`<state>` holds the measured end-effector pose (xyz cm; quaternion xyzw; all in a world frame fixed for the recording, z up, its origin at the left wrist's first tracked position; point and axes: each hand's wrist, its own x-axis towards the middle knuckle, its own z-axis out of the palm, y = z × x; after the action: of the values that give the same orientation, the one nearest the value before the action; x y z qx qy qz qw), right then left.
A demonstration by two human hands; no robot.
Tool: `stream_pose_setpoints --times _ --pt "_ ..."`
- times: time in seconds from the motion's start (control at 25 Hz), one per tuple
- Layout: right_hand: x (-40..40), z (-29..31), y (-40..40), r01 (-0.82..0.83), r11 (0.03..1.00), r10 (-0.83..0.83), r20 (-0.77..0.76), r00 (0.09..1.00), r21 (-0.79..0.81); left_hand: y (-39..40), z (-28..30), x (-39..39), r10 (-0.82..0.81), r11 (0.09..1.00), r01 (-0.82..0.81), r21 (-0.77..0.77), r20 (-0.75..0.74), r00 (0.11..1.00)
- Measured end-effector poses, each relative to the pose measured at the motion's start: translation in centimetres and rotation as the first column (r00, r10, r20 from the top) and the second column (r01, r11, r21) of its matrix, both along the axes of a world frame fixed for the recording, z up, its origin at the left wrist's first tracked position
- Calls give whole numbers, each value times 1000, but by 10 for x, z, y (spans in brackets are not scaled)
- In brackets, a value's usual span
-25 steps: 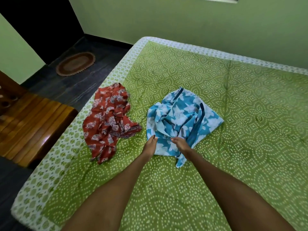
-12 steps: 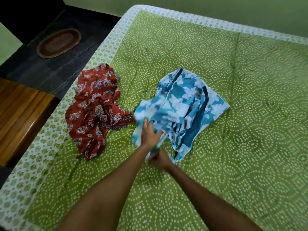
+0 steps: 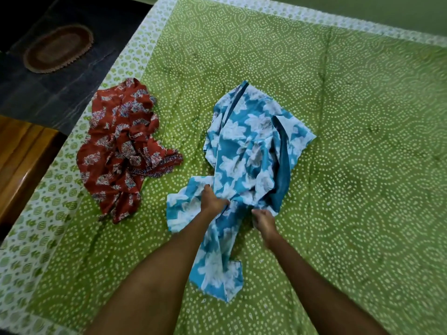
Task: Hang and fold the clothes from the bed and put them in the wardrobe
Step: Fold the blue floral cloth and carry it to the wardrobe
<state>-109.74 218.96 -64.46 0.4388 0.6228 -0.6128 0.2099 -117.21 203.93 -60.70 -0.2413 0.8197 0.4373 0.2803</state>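
Green walls, dark floor, and a bed (image 3: 362,165) under a green dotted bedspread with a pale patterned border, that's the setting. On to the hands. Left hand (image 3: 212,201) has its fingers (image 3: 207,189) dug into a bunch of the blue floral garment (image 3: 251,146), gripping it. Right hand (image 3: 264,221) is just beside it, fingers pinching another fold of the same cloth. The garment is half lifted toward the near edge of the bed, one strip draping down between the forearms, the rest heaped around the middle of the bed.

My read: this is the sorting-out stage for the first piece, finding an edge or shoulder line so it can be spread flat or shaken out. Nothing looks folded yet. Next move probably needs the two hands to travel apart along a seam, because it's thin floppy cotton-looking stuff that'll twist on itself otherwise.

Red printed garment (image 3: 121,151) sits crumpled near the left edge of the bed, apart from the blue one, untouched. Off that side there's a wooden slatted bench (image 3: 21,160) and, farther back, an oval brown doormat (image 3: 58,48) on the floor. No wardrobe in view.
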Motion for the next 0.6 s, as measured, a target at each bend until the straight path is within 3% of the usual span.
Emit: stream_pose_setpoints --times 0.08,0.12,0.2,0.32,0.44,0.52,0.6 --pt "-23 -13 1 218 932 -212 53 976 -290 8 -4 -7 -18 998 22 63 -56 998" --pt "-28 -15 -1 263 905 -252 76 965 -334 13 -6 -9 -56 992 65 107 -79 995" --pt "-30 -21 -6 292 901 -282 78 956 -319 18 -5 -5 -28 977 49 208 -101 994" --pt "-30 -14 -15 336 827 -339 77 938 -451 9 6 8 208 896 -198 397 18 978" --pt "-35 8 -19 352 739 -352 116 929 -575 -17 15 15 269 883 -244 400 -6 963" --pt "-35 28 -12 326 736 -287 162 944 -594 -34 20 16 367 848 -318 424 -37 929" --pt "-27 55 1 295 746 -249 161 955 -597 -43 31 12 457 775 -411 481 23 889"
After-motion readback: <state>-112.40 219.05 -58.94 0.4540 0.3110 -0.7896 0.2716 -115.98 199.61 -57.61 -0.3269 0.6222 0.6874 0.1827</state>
